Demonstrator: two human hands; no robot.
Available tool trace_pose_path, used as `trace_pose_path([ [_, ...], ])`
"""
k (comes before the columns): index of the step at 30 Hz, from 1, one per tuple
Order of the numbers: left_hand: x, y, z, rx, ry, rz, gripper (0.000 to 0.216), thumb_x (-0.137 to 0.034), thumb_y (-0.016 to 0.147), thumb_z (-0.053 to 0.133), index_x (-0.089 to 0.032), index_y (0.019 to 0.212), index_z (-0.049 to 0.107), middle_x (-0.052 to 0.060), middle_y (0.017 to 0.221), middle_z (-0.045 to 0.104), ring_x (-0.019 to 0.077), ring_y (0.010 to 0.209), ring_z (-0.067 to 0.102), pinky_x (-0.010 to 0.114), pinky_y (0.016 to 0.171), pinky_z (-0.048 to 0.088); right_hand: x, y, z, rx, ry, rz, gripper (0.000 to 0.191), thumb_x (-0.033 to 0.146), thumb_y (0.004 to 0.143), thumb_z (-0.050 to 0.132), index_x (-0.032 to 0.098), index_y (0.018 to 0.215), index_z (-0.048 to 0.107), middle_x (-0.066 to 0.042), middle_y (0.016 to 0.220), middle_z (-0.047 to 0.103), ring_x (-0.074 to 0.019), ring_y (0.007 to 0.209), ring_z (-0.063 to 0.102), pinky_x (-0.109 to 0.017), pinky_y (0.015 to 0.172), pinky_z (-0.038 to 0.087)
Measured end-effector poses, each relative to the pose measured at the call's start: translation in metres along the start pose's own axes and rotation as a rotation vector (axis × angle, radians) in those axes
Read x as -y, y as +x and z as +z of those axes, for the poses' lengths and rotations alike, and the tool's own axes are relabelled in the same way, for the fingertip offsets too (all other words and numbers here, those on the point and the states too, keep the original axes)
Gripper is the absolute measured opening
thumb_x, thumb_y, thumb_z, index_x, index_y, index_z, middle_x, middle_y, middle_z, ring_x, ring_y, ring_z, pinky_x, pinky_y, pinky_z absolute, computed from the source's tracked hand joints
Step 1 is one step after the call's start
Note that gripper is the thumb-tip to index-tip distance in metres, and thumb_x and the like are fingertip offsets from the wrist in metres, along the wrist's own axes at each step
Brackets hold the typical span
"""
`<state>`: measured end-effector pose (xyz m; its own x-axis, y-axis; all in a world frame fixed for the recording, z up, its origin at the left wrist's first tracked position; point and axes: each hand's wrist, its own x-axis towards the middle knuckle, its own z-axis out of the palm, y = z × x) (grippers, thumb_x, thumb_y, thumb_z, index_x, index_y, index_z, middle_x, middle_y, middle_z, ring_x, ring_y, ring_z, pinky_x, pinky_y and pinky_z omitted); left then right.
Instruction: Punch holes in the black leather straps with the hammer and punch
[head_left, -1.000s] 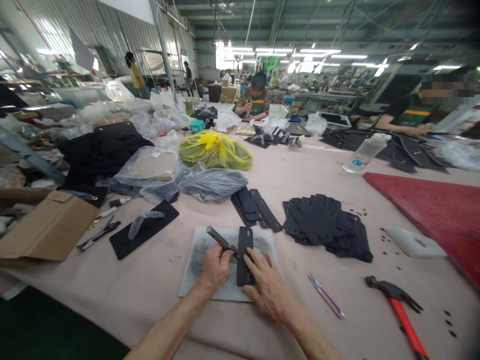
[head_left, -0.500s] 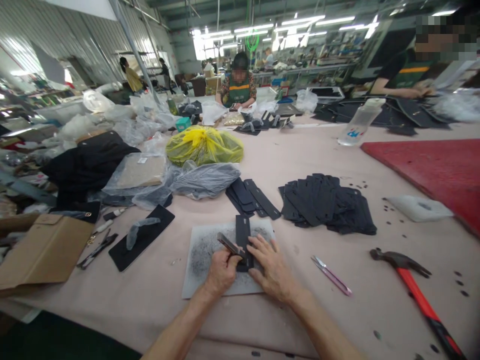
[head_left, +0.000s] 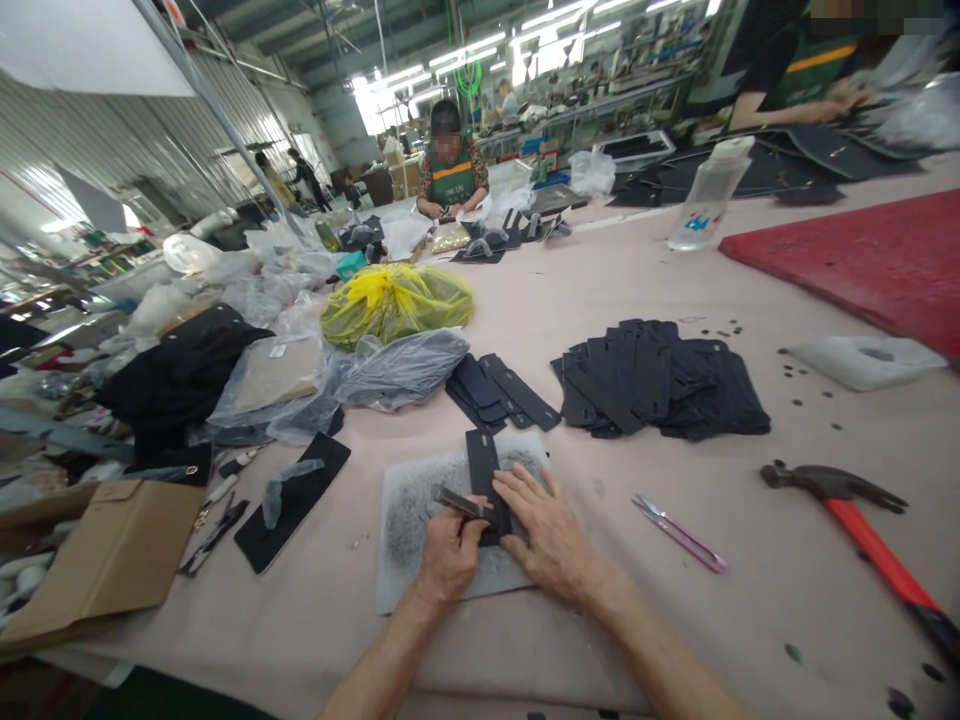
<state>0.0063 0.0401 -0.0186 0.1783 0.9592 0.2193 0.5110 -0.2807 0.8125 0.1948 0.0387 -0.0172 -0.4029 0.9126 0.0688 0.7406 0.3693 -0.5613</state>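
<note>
My left hand [head_left: 450,550] is closed round a metal punch [head_left: 459,500], its lower end at a black strip [head_left: 481,462]. Fingers spread, my right hand [head_left: 546,528] lies flat over the strip's right side and presses it down. Beneath the strip is a whitish board [head_left: 405,500] covered in dark specks and marks. Beyond it, a few loose black strips [head_left: 517,390] lie beside a big heap of black pieces [head_left: 660,380]. Pink-handled thread snips [head_left: 681,535] rest to the right of my right hand.
A claw hammer [head_left: 862,520] with a red handle lies at the right, near a red board [head_left: 862,260]. A clear bottle [head_left: 709,195] stands farther back. Leftward are a yellow bag [head_left: 397,305], a cardboard box [head_left: 112,560] and a black panel [head_left: 296,500]. A co-worker [head_left: 454,175] sits opposite.
The camera view has tilted and shifted a little. The punch leans lower, closer to the strip. Both hands keep their places on the board.
</note>
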Motion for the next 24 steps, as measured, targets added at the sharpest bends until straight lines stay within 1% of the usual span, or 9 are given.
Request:
trace_pose_path([
  [5,0.005,-0.003,0.003,0.011,0.042,0.026,0.023,-0.018,0.087,0.05,-0.018,0.097,0.071,0.009,0.103,0.075,0.0237,0.099,0.069,0.038,0.091,0.056,0.0,-0.001,-0.001,-0.017,0.013,-0.014,0.07,0.022,0.072,0.055,0.02,0.142,0.043,-0.004,0.152,0.037,-0.0272,0.144,0.021,-0.053,0.117,0.005],
  [8,0.008,-0.004,0.005,0.009,0.077,0.105,0.024,-0.019,0.087,0.05,-0.018,0.1,0.07,0.009,0.103,0.075,0.0235,0.1,0.069,0.039,0.093,0.056,0.0,-0.001,-0.002,-0.017,0.021,-0.01,0.07,0.023,0.072,0.055,0.02,0.141,0.043,-0.005,0.152,0.037,-0.0273,0.143,0.021,-0.053,0.117,0.005],
  [10,0.008,-0.004,0.006,0.013,0.089,0.125,0.024,-0.019,0.088,0.049,-0.017,0.1,0.07,0.009,0.102,0.075,0.0229,0.1,0.069,0.038,0.093,0.056,0.0,-0.001,-0.002,-0.019,0.027,-0.009,0.07,0.022,0.072,0.055,0.02,0.141,0.043,-0.004,0.152,0.037,-0.0268,0.144,0.02,-0.053,0.117,0.005],
  [14,0.006,-0.004,0.006,0.027,0.11,0.072,0.024,-0.019,0.089,0.048,-0.017,0.099,0.07,0.009,0.102,0.075,0.0217,0.098,0.07,0.035,0.089,0.057,0.0,-0.001,-0.002,-0.027,0.041,-0.007,0.07,0.022,0.071,0.055,0.021,0.14,0.044,-0.004,0.152,0.038,-0.0266,0.143,0.02,-0.052,0.117,0.005],
  [17,0.005,-0.004,0.007,0.02,0.171,0.122,0.024,-0.019,0.089,0.048,-0.018,0.101,0.069,0.009,0.102,0.075,0.0224,0.099,0.07,0.036,0.09,0.057,-0.001,-0.002,-0.001,-0.032,0.046,-0.009,0.07,0.021,0.071,0.055,0.02,0.14,0.044,-0.004,0.152,0.038,-0.0273,0.143,0.02,-0.053,0.117,0.004],
  [20,0.006,-0.004,0.01,0.007,0.229,0.176,0.025,-0.016,0.089,0.047,-0.017,0.102,0.068,0.01,0.102,0.075,0.0223,0.098,0.07,0.035,0.089,0.057,0.0,-0.002,-0.002,-0.038,0.052,-0.012,0.069,0.021,0.071,0.055,0.02,0.139,0.045,-0.004,0.151,0.038,-0.0277,0.143,0.02,-0.053,0.117,0.005],
  [24,0.008,-0.005,0.014,0.005,0.265,0.201,0.025,-0.014,0.088,0.046,-0.017,0.103,0.066,0.01,0.102,0.074,0.0218,0.098,0.07,0.035,0.088,0.057,0.0,-0.003,-0.003,-0.041,0.058,-0.015,0.067,0.02,0.072,0.055,0.022,0.138,0.046,-0.005,0.151,0.039,-0.0282,0.143,0.022,-0.053,0.117,0.006],
])
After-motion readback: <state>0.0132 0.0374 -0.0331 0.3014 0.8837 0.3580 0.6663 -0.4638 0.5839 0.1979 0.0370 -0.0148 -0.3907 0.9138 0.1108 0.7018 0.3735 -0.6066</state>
